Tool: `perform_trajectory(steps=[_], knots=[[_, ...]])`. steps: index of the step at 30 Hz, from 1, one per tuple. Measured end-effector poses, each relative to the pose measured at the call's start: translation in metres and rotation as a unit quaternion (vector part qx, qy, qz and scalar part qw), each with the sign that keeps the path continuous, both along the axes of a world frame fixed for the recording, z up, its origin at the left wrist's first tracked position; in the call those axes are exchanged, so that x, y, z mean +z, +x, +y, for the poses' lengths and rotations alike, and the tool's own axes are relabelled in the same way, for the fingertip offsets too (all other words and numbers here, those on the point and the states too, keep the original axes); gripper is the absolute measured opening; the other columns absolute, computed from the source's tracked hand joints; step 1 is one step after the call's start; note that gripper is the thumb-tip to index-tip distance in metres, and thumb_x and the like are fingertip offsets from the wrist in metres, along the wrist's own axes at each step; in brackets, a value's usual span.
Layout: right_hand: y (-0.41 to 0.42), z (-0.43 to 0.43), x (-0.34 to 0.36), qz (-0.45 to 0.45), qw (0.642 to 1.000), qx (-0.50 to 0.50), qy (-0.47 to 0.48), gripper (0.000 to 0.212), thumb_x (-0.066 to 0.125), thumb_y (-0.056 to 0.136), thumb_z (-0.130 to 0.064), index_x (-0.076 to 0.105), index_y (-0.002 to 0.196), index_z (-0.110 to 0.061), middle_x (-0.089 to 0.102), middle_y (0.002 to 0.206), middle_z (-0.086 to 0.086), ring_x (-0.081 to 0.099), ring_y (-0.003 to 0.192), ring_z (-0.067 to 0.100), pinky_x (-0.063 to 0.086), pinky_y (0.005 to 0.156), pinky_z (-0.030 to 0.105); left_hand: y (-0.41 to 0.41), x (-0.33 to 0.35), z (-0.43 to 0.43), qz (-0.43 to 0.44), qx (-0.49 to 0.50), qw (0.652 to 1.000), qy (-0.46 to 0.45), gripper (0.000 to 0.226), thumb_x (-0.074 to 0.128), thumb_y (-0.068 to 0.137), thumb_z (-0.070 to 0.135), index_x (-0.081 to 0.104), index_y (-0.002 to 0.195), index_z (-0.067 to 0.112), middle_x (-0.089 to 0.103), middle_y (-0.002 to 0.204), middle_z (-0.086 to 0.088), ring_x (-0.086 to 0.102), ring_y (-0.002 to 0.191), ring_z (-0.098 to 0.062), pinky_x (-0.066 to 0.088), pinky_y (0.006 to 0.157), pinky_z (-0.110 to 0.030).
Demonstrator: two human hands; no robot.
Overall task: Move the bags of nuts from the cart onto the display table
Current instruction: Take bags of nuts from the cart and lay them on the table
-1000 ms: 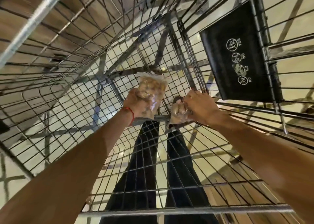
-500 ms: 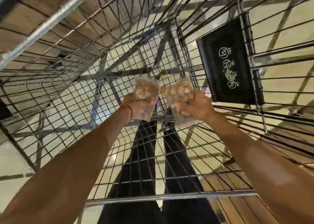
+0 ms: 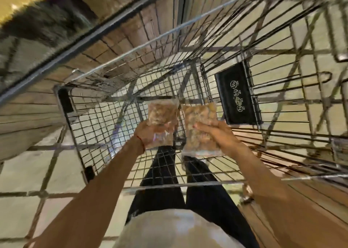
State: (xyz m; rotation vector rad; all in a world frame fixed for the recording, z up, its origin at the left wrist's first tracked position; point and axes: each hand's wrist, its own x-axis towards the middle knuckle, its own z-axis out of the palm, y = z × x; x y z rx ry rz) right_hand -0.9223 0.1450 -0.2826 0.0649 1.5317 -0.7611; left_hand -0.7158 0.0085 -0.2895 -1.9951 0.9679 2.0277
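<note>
Holding one bag each at frame centre above the cart (image 3: 116,131) floor, the left hand (image 3: 150,133) clamps the left bag (image 3: 162,119), the right hand (image 3: 216,133) the right bag (image 3: 200,127); the tabletop probably lies upper left, nearer the left hand.

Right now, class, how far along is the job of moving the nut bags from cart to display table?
Done: no other bags show on the wire shopping cart floor. In hand: left hand and right hand each grip a clear plastic bag of brown nuts. Left: carrying both to the table, not clearly in view.
</note>
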Motion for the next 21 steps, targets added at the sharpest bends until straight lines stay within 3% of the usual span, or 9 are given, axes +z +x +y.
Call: perform_trajectory(steps=[3, 6, 8, 9, 11, 13, 16, 21], knots=[[0.006, 0.004, 0.028, 0.005, 0.999, 0.021, -0.036, 0.016, 0.082, 0.089, -0.026, 0.079, 0.105, -0.027, 0.082, 0.112, -0.003, 0.078, 0.104, 0.016, 0.059, 0.094, 0.046, 0.017, 0.022, 0.014, 0.018, 0.014, 0.999, -0.043, 0.020, 0.082, 0.081, 0.006, 0.072, 0.097, 0.013, 0.075, 0.094, -0.001, 0.071, 0.082, -0.021, 0.049, 0.047, -0.018], [0.011, 0.010, 0.050, 0.002, 0.996, 0.040, -0.077, 0.038, 0.086, 0.084, -0.038, 0.075, 0.119, -0.026, 0.080, 0.118, -0.004, 0.076, 0.110, 0.017, 0.051, 0.100, 0.045, 0.028, 0.058, 0.032, 0.057, 0.082, 0.992, -0.083, 0.021, 0.079, 0.086, 0.010, 0.073, 0.107, 0.010, 0.079, 0.088, -0.008, 0.070, 0.057, -0.013, 0.046, 0.039, -0.018], [0.013, 0.014, 0.060, -0.019, 0.994, 0.046, -0.096, 0.056, 0.092, 0.074, -0.049, 0.075, 0.123, -0.029, 0.079, 0.124, 0.001, 0.073, 0.119, 0.028, 0.048, 0.110, 0.053, 0.037, 0.078, 0.046, 0.086, 0.121, 0.983, -0.109, 0.021, 0.076, 0.089, 0.012, 0.072, 0.109, 0.010, 0.079, 0.091, -0.012, 0.073, 0.060, -0.014, 0.054, 0.047, -0.022], [0.014, 0.016, 0.066, -0.034, 0.992, 0.043, -0.110, 0.051, 0.092, 0.076, -0.046, 0.076, 0.121, -0.030, 0.078, 0.125, 0.004, 0.073, 0.119, 0.031, 0.048, 0.111, 0.054, 0.042, 0.088, 0.054, 0.101, 0.143, 0.977, -0.120, 0.023, 0.076, 0.089, 0.012, 0.071, 0.111, 0.008, 0.080, 0.096, -0.014, 0.075, 0.065, -0.016, 0.056, 0.051, -0.026], [0.017, 0.020, 0.078, -0.047, 0.990, 0.048, -0.126, 0.033, 0.088, 0.080, -0.039, 0.081, 0.111, -0.029, 0.080, 0.119, 0.006, 0.076, 0.112, 0.031, 0.051, 0.109, 0.054, 0.055, 0.102, 0.070, 0.118, 0.189, 0.965, -0.141, 0.031, 0.077, 0.087, 0.012, 0.070, 0.117, 0.009, 0.080, 0.104, -0.014, 0.078, 0.079, -0.023, 0.059, 0.060, -0.032], [0.021, 0.023, 0.090, -0.021, 0.989, 0.067, -0.129, 0.039, 0.091, 0.074, -0.042, 0.080, 0.107, -0.025, 0.082, 0.111, 0.005, 0.077, 0.108, 0.030, 0.053, 0.108, 0.056, 0.068, 0.115, 0.087, 0.119, 0.217, 0.958, -0.147, 0.037, 0.079, 0.084, 0.013, 0.069, 0.120, 0.012, 0.080, 0.106, -0.010, 0.078, 0.092, -0.030, 0.062, 0.067, -0.036], [0.029, 0.024, 0.109, -0.016, 0.985, 0.087, -0.146, 0.045, 0.091, 0.073, -0.037, 0.078, 0.112, -0.019, 0.082, 0.111, 0.008, 0.077, 0.109, 0.034, 0.057, 0.104, 0.057, 0.087, 0.137, 0.111, 0.120, 0.233, 0.952, -0.158, 0.034, 0.079, 0.086, 0.017, 0.069, 0.118, 0.015, 0.080, 0.103, -0.007, 0.079, 0.087, -0.023, 0.064, 0.069, -0.035], [0.054, 0.026, 0.146, -0.047, 0.969, 0.156, -0.188, 0.052, 0.094, 0.068, -0.024, 0.075, 0.116, -0.016, 0.082, 0.107, 0.008, 0.078, 0.099, 0.028, 0.062, 0.078, 0.036, 0.120, 0.167, 0.153, 0.187, 0.271, 0.926, -0.183, 0.057, 0.079, 0.078, 0.035, 0.068, 0.129, 0.012, 0.074, 0.121, -0.017, 0.073, 0.109, -0.036, 0.062, 0.090, -0.047]])
